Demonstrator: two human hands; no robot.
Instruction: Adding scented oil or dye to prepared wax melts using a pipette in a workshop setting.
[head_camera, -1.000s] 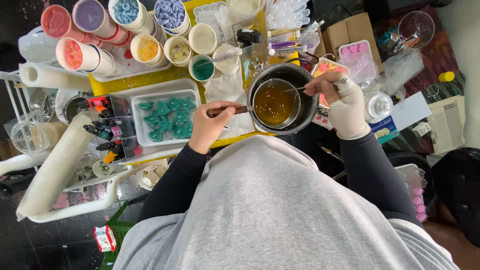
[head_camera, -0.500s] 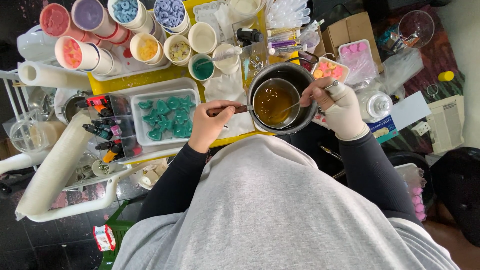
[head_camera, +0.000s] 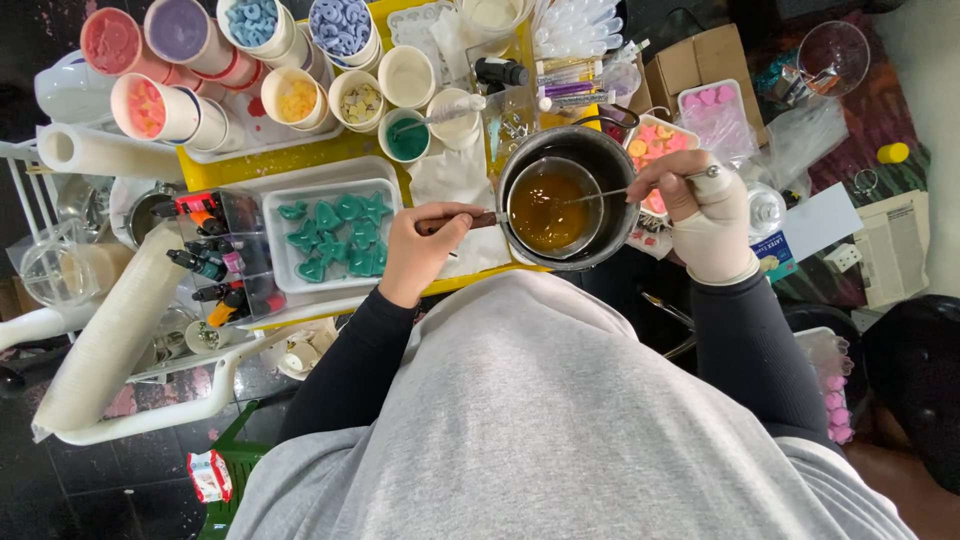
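**Head view: two hands on a pot of amber liquid**

Head camera looks straight down, and the left hand (head_camera: 425, 250) has its fingers curled shut around the dark handle (head_camera: 470, 220) of a small saucepan (head_camera: 548, 208), thumb lying along the top. Over on the other side, the right hand (head_camera: 700, 215), wrapped in a pale glove or bandage at the wrist, pinches a thin metal stirrer (head_camera: 600, 196) between fingertips and thumb, its far end dipped into the amber liquid (head_camera: 545, 215). That small saucepan sits inside a larger dark pot (head_camera: 610, 165), both at the near edge of the yellow table (head_camera: 330, 152), right in front of the person's grey top.

Moving outward: just left of the gripping hand lies a white tray (head_camera: 335, 240) filled with teal shaped pieces (head_camera: 340, 235), hearts and stars among them. Beside that tray, small dropper bottles (head_camera: 215, 260) stand in a clear rack. Further up the table, white cups (head_camera: 300, 100) hold coloured bits, pink, purple, blue, yellow, and one cup of green liquid (head_camera: 407, 140) has a spoon in it. Beyond the right hand, a tray of pink and orange shapes (head_camera: 655, 140) peeks out behind the pot. A white paper roll (head_camera: 105, 150) lies at far left.
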